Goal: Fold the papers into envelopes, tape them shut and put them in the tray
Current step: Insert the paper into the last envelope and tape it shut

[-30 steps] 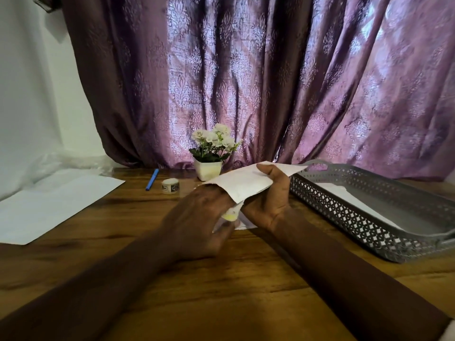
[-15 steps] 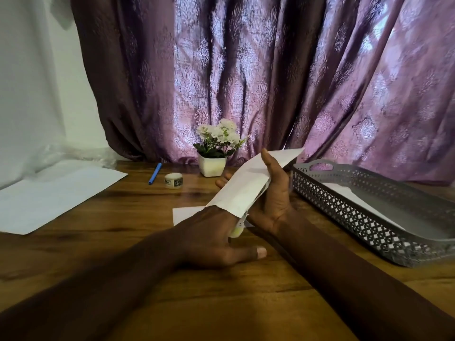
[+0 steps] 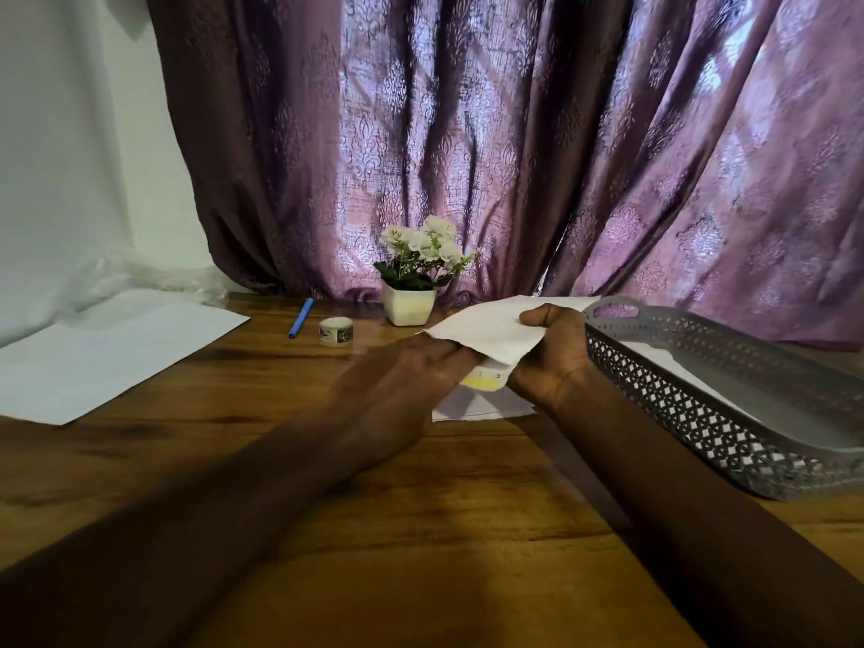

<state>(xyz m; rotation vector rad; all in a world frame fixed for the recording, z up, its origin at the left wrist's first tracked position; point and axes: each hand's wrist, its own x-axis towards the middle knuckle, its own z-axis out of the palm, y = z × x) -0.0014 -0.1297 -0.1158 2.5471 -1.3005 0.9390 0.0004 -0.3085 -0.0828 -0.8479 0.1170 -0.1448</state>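
Observation:
My right hand [image 3: 551, 357] grips a folded white paper envelope [image 3: 491, 332], held just above the wooden table, thumb on top. My left hand [image 3: 397, 385] lies beside it with its fingertips under the envelope's lower edge, against a small yellow and white item [image 3: 484, 380] whose nature I cannot tell. Another white sheet [image 3: 477, 406] lies flat on the table beneath both hands. The grey perforated tray [image 3: 701, 413] stands to the right with a white paper [image 3: 664, 362] in it. A small roll of tape [image 3: 335, 332] sits at the back, left of centre.
A large white sheet [image 3: 107, 357] lies at the left. A blue pen [image 3: 300, 318] rests near the tape. A white pot of white flowers [image 3: 411, 282] stands at the back in front of a purple curtain [image 3: 514, 133].
The envelope in my right hand has tipped from steeply upright back to nearly level. My left hand has shifted up toward its lower edge. The view has swung slightly.

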